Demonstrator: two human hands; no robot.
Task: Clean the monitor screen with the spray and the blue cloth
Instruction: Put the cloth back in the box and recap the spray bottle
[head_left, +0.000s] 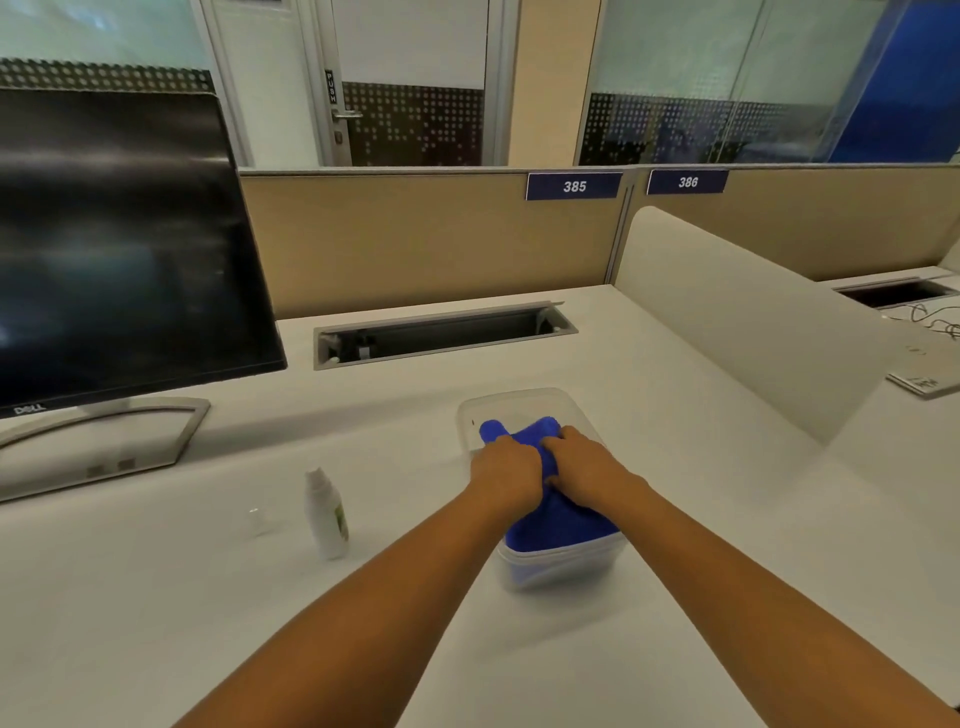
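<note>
Both hands are down on the cloth (563, 525), which is bunched up in a clear tub (561, 569) sitting on the desk (675, 467) right in front of the person. The left hand (506, 467) and right hand (587, 462) are side by side, almost touching, and both have their fingers curled down into the blue fabric, so each one has a handful of it. The far end of the cloth pokes out past the knuckles toward the tub's back rim. The spray (326, 514), a small white bottle with a green label, stands upright on the desk just left of the left forearm, nobody touching it. There's a small clear thing left of the bottle, too faint to tell what it is. The monitor (119, 249) is off to the far left on its silver stand (104, 441), well apart from the hands, with a dark screen showing a few hazy reflections. Behind the tub there's a cable slot (441, 332) cut into the desk, then a beige partition (415, 239) with tags reading 385 and 386.
</note>
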